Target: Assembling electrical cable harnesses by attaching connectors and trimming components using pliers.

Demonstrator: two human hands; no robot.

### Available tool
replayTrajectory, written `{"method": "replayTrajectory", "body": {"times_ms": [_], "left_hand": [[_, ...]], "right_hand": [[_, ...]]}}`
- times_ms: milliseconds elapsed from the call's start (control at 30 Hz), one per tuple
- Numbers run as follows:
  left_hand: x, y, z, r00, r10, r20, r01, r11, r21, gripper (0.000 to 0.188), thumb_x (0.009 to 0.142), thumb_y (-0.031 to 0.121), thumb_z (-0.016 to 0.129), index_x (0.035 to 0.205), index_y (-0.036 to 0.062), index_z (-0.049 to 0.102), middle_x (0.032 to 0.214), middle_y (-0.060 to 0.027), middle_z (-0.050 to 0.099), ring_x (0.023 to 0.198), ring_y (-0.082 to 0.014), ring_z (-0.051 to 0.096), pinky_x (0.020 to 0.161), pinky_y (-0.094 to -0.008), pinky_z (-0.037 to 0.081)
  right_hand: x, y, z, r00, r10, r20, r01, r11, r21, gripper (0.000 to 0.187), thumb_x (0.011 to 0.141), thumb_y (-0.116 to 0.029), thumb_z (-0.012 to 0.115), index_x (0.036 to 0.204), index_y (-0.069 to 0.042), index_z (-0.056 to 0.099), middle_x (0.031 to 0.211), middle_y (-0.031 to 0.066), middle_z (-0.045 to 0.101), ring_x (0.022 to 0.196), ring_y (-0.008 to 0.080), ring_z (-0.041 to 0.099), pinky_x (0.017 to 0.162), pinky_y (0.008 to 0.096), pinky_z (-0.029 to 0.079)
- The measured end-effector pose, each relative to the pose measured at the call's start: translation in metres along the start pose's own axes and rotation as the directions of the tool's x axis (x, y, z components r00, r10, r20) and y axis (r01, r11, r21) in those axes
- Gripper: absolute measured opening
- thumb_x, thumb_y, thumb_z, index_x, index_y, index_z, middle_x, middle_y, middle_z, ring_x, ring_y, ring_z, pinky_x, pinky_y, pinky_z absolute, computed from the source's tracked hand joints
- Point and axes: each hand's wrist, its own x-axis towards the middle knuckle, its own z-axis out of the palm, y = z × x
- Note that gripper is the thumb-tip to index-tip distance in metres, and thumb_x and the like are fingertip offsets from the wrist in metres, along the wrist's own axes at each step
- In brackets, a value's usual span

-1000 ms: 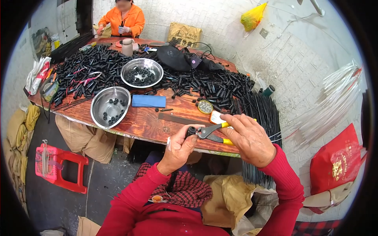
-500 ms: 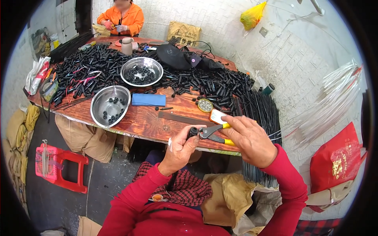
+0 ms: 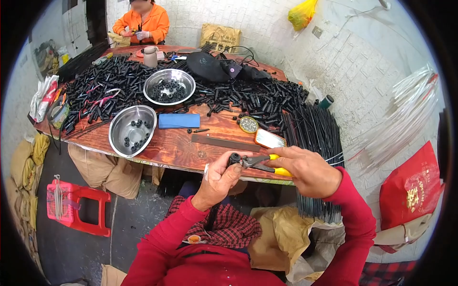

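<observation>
Between thumb and fingers, my left hand (image 3: 217, 182) grips a short black plastic part (image 3: 234, 158), its round end pointing up. My right hand (image 3: 305, 172) is closed round the yellow handles of a pair of pliers (image 3: 257, 162), whose dark jaws meet the side of that part. Both hands are over the table's near edge. Just beyond them lie a flat brown metal bar (image 3: 224, 142), a white rectangular box with an orange edge (image 3: 270, 139) and a round tin of small metal pieces (image 3: 248, 124).
Two steel bowls, a near one (image 3: 119, 129) and a far one (image 3: 156, 97), hold small black parts beside a blue block (image 3: 179, 121). A heap of black parts (image 3: 112, 78) covers the table's back. Long black rods (image 3: 315, 143) stand at right. Across the table sits a co-worker in orange (image 3: 155, 24).
The pliers' handles have come closer together as my right hand squeezes, and that hand has shifted slightly right. My left hand keeps its hold on the black part.
</observation>
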Motion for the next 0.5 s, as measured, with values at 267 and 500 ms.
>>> {"method": "replayTrajectory", "body": {"times_ms": [267, 500], "left_hand": [[-0.001, -0.002, 0.001, 1.0, 0.022, -0.017, -0.021, 0.999, 0.034, 0.047, 0.1, 0.033, 0.054, 0.13, -0.0024, 0.049, 0.067, 0.0057, 0.04, 0.054, -0.0023, 0.032, 0.049, -0.0188, 0.026], [-0.003, 0.0, 0.004, 0.999, 0.035, -0.038, -0.034, 0.999, 0.023, 0.048, 0.099, 0.034, 0.056, 0.131, -0.0015, 0.05, 0.067, 0.0059, 0.041, 0.054, -0.0025, 0.032, 0.049, -0.0191, 0.025]], "right_hand": [[-0.001, -0.005, 0.004, 0.991, -0.076, -0.114, 0.073, 0.997, -0.025, 0.044, 0.074, 0.003, 0.059, 0.117, -0.005, 0.062, 0.128, 0.0145, 0.055, 0.106, 0.0334, 0.058, 0.089, 0.0416, 0.047], [-0.001, -0.005, 0.004, 0.998, -0.039, -0.046, 0.039, 0.999, -0.014, 0.046, 0.073, 0.004, 0.058, 0.118, -0.004, 0.062, 0.129, 0.0149, 0.055, 0.112, 0.0335, 0.055, 0.091, 0.0416, 0.046]]}}
